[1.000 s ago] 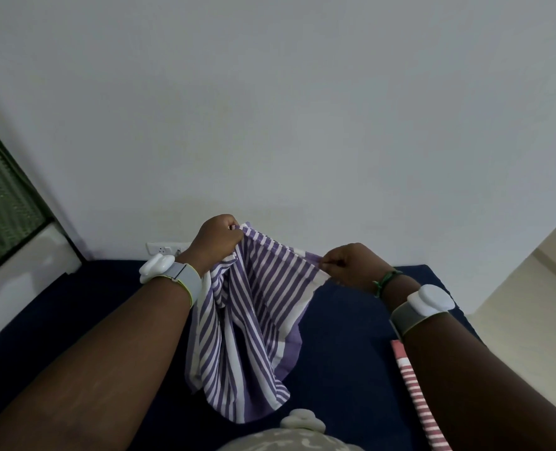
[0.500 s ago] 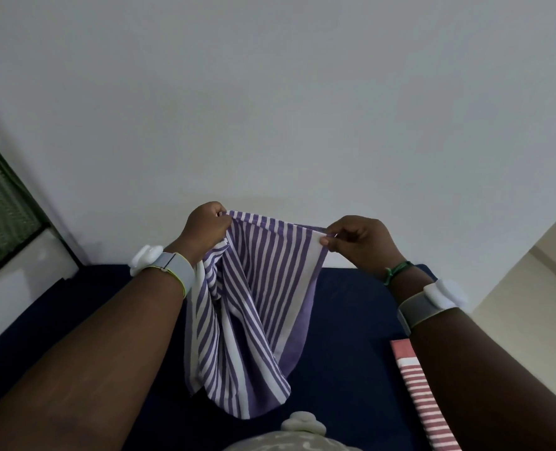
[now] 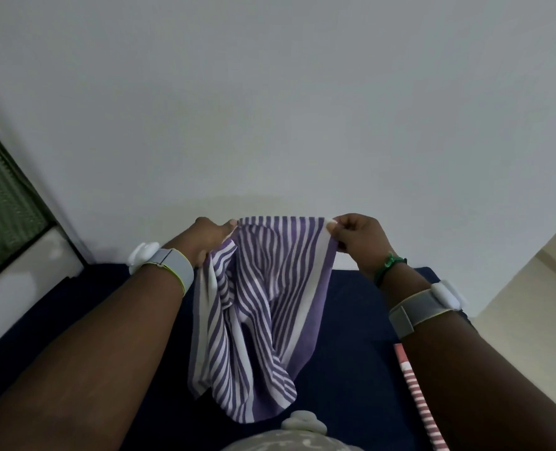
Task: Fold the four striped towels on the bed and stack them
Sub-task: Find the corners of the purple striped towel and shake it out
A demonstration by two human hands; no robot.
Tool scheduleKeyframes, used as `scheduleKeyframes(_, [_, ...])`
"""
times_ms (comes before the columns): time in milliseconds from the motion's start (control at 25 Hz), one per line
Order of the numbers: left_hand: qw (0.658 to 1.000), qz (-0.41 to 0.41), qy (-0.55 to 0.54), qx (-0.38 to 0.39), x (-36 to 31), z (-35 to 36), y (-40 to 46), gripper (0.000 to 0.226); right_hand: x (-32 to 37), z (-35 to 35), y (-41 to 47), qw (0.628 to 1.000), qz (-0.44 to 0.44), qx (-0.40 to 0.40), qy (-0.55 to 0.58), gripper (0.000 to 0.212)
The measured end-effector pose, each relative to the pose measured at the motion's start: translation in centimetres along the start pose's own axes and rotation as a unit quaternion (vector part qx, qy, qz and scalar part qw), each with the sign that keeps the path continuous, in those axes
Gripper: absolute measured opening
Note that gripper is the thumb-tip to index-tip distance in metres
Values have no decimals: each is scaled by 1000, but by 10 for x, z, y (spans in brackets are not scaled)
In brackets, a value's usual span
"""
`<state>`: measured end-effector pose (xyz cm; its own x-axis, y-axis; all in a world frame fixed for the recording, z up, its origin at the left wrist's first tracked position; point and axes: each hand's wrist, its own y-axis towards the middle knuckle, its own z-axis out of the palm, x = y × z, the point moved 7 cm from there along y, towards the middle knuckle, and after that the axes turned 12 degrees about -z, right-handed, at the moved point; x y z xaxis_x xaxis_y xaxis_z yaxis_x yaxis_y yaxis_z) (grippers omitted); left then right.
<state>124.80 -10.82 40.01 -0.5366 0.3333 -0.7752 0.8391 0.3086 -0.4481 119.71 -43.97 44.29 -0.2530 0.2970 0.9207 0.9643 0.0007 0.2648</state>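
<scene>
- Towel (image 3: 263, 307), purple with white stripes, hangs in the air between the two hands, its top edge stretched almost level from one hand to the other and the rest drooping in loose folds toward the person.
- The left hand (image 3: 210, 237) pinches the top left corner, with more cloth bunched under its palm just beside the wrist.
- The right hand (image 3: 358, 234) pinches the top right corner between thumb and fingers (image 3: 333, 226), the other fingers curled.
- The hands are apart, held at about the same height in front of the pale wall (image 3: 270, 109).
- Bed (image 3: 355, 320), covered in dark blue, lies below both hands and behind the hanging cloth.
- A red and white striped towel (image 3: 415, 395) lies on the bed under the right forearm, only a narrow strip of it in view.
- Each wrist carries a grey band with a white piece on it: one behind the left hand (image 3: 166, 266), one behind the right (image 3: 429, 304).
- A green bracelet (image 3: 389, 265) sits just behind the right hand.
</scene>
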Motion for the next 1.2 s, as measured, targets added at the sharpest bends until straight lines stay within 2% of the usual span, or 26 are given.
scheduleKeyframes(40, [994,-47,-87,51,8,3,0,45,-4,2,0,998,34,-1,47,19])
scheduleKeyframes(120, [959,-111,-222,138,19,8,-5,22,-10,7,-2,994,81,5,73,19])
scheduleKeyframes(160, [945,-125,-254,163,21,7,-7,8,-11,2,1,996,73,-23,47,16])
scheduleKeyframes(200, [942,-122,-262,172,20,4,-9,5,-9,-5,4,996,50,-68,21,14])
scheduleKeyframes(280, [951,-84,-260,147,15,-8,-11,17,-4,-18,9,991,28,-127,-21,13])
scheduleKeyframes(400, [951,3,-300,70,0,-29,-13,13,2,-16,13,989,26,-110,-98,14])
scheduleKeyframes(520, [944,34,-325,50,-1,-34,-19,25,17,-17,16,980,-15,-182,-80,17])
scheduleKeyframes(640, [949,41,-309,36,1,-25,-28,25,17,4,15,983,-6,-135,-125,9])
scheduleKeyframes(720, [944,37,-318,75,1,-5,-41,20,26,28,5,989,-64,-86,-105,13])
scheduleKeyframes(800, [945,23,-313,96,3,15,-48,15,38,63,-10,993,-103,-5,-64,12])
scheduleKeyframes(920, [945,10,-306,114,3,42,-58,14,39,108,-20,971,-169,82,-152,16])
scheduleKeyframes(1000, [946,2,-303,115,6,53,-60,16,31,121,-17,963,-161,91,-197,20])
scheduleKeyframes(1200, [936,-20,-324,138,16,68,-61,10,15,122,-21,969,-121,59,-207,23])
